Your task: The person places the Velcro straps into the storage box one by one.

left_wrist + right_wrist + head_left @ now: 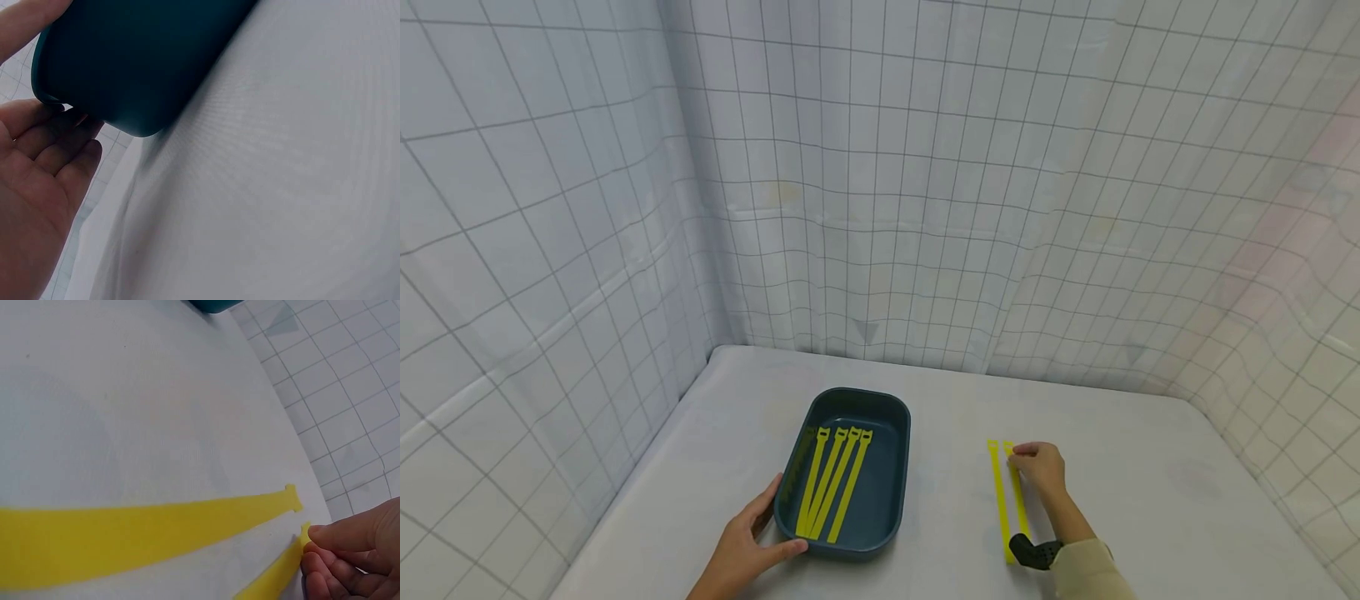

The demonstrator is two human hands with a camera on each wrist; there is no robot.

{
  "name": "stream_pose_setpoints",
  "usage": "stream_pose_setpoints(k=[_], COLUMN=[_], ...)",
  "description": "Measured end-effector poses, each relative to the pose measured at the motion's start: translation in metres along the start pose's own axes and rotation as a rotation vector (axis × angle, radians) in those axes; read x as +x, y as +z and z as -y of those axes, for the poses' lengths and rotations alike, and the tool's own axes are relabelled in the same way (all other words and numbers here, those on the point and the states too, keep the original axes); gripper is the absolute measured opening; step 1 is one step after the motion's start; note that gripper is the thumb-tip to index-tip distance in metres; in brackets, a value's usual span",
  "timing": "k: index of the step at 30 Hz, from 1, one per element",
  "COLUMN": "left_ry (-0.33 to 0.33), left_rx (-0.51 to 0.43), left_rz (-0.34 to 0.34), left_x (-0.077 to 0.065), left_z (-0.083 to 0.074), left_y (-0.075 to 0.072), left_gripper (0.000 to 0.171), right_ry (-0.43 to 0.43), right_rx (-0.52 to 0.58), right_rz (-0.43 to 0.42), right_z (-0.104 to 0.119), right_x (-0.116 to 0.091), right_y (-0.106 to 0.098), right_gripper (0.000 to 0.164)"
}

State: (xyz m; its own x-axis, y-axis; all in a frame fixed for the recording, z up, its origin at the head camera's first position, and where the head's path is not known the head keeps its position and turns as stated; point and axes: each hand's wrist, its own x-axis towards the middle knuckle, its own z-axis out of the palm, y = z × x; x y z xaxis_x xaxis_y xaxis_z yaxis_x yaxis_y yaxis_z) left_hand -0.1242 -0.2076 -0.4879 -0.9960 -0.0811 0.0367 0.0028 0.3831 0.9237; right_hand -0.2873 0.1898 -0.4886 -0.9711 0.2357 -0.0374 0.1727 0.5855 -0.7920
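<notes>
A deep dark teal tray (886, 492) stands on the white table, left of the middle in the head view. Several yellow cable straps (852, 483) with notched heads lie lengthwise inside it. My left hand (745, 542) grips the tray's near left corner, thumb at the near rim and fingers along the left side. To the right, two more yellow straps lie side by side on the table. My right hand (1045, 468) pinches the far, headed end of the right strap (1019, 500) between thumb and fingers. Close beside it lies the left strap (1002, 500), untouched.
White cloth covers the table (947, 467), whose far edge runs near a grid-patterned curtain (895, 250). More of this curtain hangs along the left and right sides. A black wrist device (1033, 552) on my right arm overlaps the near part of the straps.
</notes>
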Motion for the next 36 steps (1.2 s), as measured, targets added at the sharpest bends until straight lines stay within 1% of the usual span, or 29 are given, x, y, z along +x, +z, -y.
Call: stream_pose_setpoints(k=[6,9,15,19,21,23,25,27,30,32,36], left_ry=[0.001,0.006,0.010,0.006,-0.010,-0.027,-0.034,-0.038,-0.026,-0.027,-0.030], left_rx=[-0.013,-0.011,-0.023,-0.029,-0.024,-0.016,-0.012,-0.016,-0.024,-0.029,-0.024], left_rz=[0.002,0.001,0.007,0.013,0.017,0.017,0.020,0.022,0.029,0.030,0.028], left_x=[0.000,0.001,0.002,0.003,0.003,0.003,0.002,0.002,0.001,0.002,0.002], left_z=[0.000,0.000,0.002,0.002,0.002,0.002,0.001,0.000,0.000,0.000,0.001], left_y=[0.002,0.003,0.005,0.005,0.004,0.003,0.002,0.001,0.000,0.000,0.000], left_gripper=[0.091,0.091,0.091,0.091,0.092,0.092,0.092,0.091,0.090,0.090,0.091], right_ry=[-0.006,-0.026,-0.102,-0.162,-0.171,-0.165,-0.142,-0.104,-0.043,-0.021,-0.023], right_rx=[-0.012,-0.026,-0.068,-0.073,-0.066,-0.052,-0.040,-0.029,-0.013,0.009,0.063], right_rz=[-0.026,-0.039,-0.041,-0.019,-0.002,0.021,0.040,0.058,0.078,0.093,0.129], right_z=[-0.002,-0.001,0.000,0.001,0.003,0.006,0.008,0.009,0.010,0.010,0.010], right_x=[0.002,0.004,0.007,0.009,0.010,0.012,0.013,0.015,0.017,0.019,0.023], right_y=[0.003,0.005,0.007,0.009,0.011,0.014,0.015,0.016,0.016,0.016,0.014], right_gripper=[0.020,0.022,0.022,0.018,0.018,0.018,0.020,0.021,0.024,0.028,0.038])
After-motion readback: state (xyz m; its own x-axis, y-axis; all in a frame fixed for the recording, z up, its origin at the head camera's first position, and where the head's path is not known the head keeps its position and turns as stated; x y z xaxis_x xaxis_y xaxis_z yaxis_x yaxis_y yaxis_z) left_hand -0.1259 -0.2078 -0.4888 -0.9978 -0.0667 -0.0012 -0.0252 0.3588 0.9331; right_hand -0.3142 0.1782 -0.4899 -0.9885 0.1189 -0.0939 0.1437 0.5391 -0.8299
